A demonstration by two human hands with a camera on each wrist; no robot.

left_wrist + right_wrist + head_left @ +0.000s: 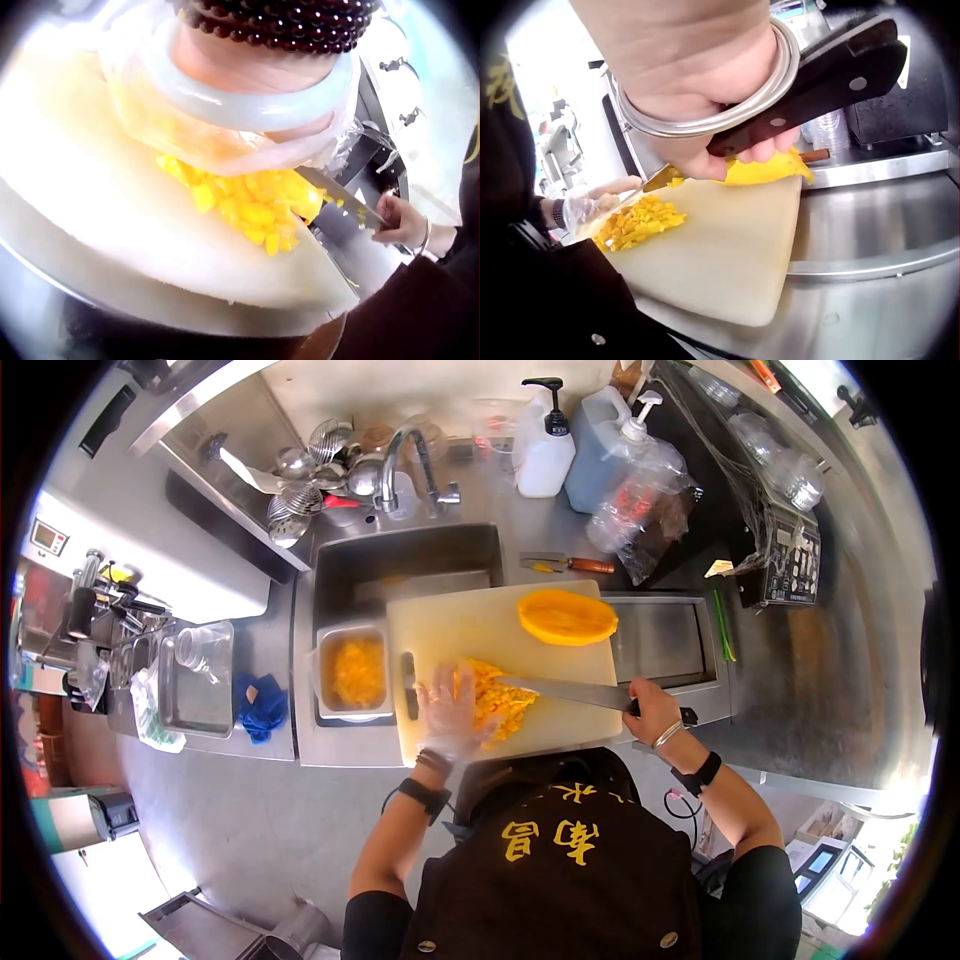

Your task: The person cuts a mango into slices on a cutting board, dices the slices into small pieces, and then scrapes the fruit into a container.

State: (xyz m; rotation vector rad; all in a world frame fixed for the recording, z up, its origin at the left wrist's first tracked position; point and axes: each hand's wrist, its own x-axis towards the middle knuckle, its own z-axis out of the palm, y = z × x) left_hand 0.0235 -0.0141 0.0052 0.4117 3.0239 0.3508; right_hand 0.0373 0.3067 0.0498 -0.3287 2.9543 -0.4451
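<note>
Diced yellow fruit (503,703) lies heaped on the white cutting board (570,710). The left hand (448,710), in a clear plastic glove, is at the left side of the heap, its fingers extended in the head view. The right hand (655,712) grips the black handle of a long knife (585,692), whose blade reaches left to the heap's upper edge. In the right wrist view the fingers curl round the handle (810,90). A larger hollowed piece of yellow fruit (567,617) rests at the board's upper right.
A metal container (357,672) of yellow fruit stands left of the board, at the sink (408,560). Beyond the board lies a wooden-handled tool (590,565). Pump bottles (543,455), a faucet (388,465) and ladles stand behind. A tray (197,700) and blue cloth (262,708) are at left.
</note>
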